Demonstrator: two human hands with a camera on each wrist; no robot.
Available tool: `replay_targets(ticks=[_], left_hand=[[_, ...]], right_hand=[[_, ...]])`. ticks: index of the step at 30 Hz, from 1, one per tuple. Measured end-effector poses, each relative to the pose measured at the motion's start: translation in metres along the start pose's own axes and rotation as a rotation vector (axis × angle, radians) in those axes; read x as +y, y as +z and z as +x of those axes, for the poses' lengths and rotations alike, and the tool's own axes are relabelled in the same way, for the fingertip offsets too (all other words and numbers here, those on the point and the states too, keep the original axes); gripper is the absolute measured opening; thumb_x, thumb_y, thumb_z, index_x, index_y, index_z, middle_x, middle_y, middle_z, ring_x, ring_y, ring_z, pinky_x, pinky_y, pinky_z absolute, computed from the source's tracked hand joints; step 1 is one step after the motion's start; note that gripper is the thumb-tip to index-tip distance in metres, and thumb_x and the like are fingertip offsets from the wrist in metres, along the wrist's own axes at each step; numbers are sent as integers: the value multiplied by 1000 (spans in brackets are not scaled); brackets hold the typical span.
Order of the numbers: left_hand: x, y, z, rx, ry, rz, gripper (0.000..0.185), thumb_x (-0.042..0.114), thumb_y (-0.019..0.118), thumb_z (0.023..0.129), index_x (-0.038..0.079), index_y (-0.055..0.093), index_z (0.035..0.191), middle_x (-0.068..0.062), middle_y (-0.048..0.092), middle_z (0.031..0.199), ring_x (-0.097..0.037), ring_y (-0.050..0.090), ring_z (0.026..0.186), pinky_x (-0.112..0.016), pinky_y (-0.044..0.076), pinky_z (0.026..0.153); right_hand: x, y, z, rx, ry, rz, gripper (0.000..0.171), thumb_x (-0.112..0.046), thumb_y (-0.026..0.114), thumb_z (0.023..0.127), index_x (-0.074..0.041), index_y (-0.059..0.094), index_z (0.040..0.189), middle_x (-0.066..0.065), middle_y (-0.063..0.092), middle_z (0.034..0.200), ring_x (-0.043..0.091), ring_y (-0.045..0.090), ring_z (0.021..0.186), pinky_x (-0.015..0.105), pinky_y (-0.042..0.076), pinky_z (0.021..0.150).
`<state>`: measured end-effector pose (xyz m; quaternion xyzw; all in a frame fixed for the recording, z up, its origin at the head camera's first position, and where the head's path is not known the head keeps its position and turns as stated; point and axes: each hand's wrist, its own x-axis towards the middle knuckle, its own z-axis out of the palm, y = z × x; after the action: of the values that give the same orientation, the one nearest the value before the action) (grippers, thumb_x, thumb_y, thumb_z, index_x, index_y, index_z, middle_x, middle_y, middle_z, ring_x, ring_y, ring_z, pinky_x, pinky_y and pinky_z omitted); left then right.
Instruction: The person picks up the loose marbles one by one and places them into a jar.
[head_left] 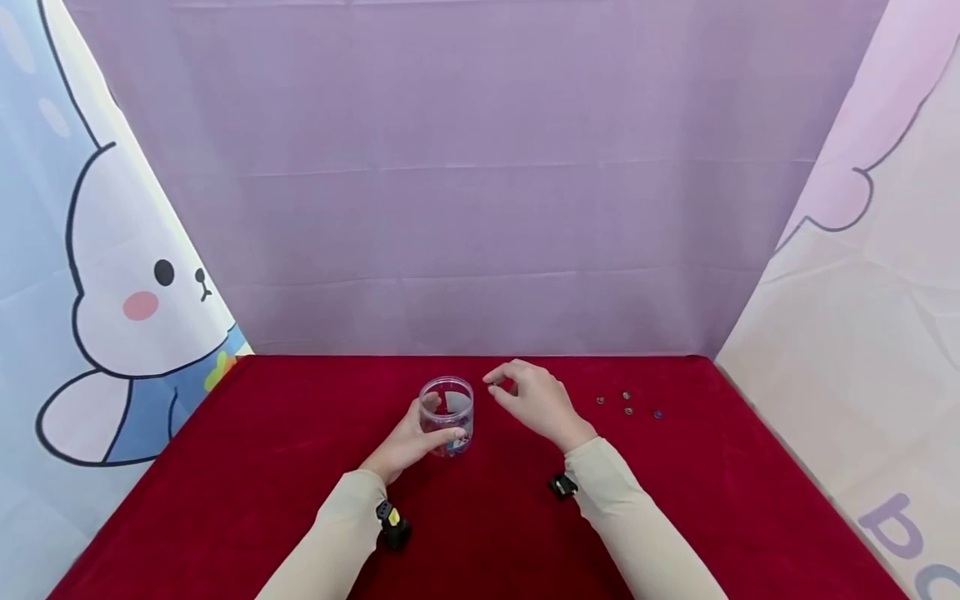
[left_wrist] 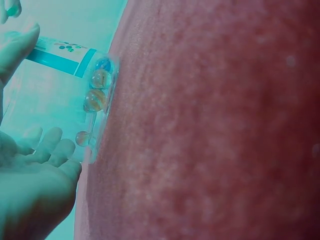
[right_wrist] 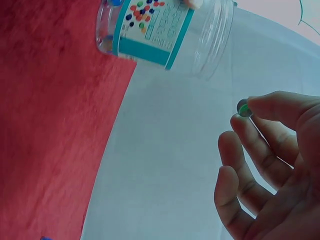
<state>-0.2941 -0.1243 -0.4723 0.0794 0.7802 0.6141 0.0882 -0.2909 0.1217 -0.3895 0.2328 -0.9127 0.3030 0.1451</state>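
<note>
A clear plastic jar [head_left: 447, 408] with a printed label stands upright on the red cloth, its mouth uncovered. My left hand [head_left: 408, 442] grips it from the left, thumb across the front. Several glass marbles [left_wrist: 95, 100] lie on the jar's bottom in the left wrist view. Just right of the jar's rim and apart from it, my right hand [head_left: 536, 400] is raised above the cloth. Its thumb and index finger pinch a marble with a green swirl [right_wrist: 244, 108]. The other fingers are loosely bent.
Several loose marbles [head_left: 627, 410] lie on the red cloth [head_left: 525, 533] to the right of my right hand; one is blue [head_left: 657, 414]. A purple curtain [head_left: 480, 183] hangs behind the table, with printed sheets [head_left: 862, 333] at both sides.
</note>
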Motion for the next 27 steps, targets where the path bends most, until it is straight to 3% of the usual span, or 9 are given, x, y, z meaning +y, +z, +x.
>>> replay_targets(ticks=[8,14,19,27], left_hand=[[1,1,0,-2,6,8,97,41,82,83,10,24,154,-11,34,155,-33,36,136,-57,41,104],[2,1,-1,-4,11,-10,95,39,82,84,9,24,154,-13,34,154,-34,38,135,-57,41,104],[1,1,-2,-12,1,-4,95,40,81,85,9,24,154,-13,34,154,-34,38,135,-56,42,103],[-1,0,0,-20,0,-6,96,42,82,84,11,24,154,-9,34,153,-30,44,131,-48,49,98]], right_hand=[[-11,10,5,18,-37,43,19,-23,74,93,-21,75,112,-8,68,106,6,56,72,25,51,59],[-20,18,8,-24,-36,69,18,-22,72,95,-19,74,113,-8,68,107,7,58,73,25,52,60],[-23,24,10,-65,-37,54,19,-24,71,96,-18,74,114,-8,67,107,6,59,76,24,52,62],[-24,31,15,-57,-71,7,13,-23,70,96,-21,74,108,-11,66,100,4,57,74,23,51,63]])
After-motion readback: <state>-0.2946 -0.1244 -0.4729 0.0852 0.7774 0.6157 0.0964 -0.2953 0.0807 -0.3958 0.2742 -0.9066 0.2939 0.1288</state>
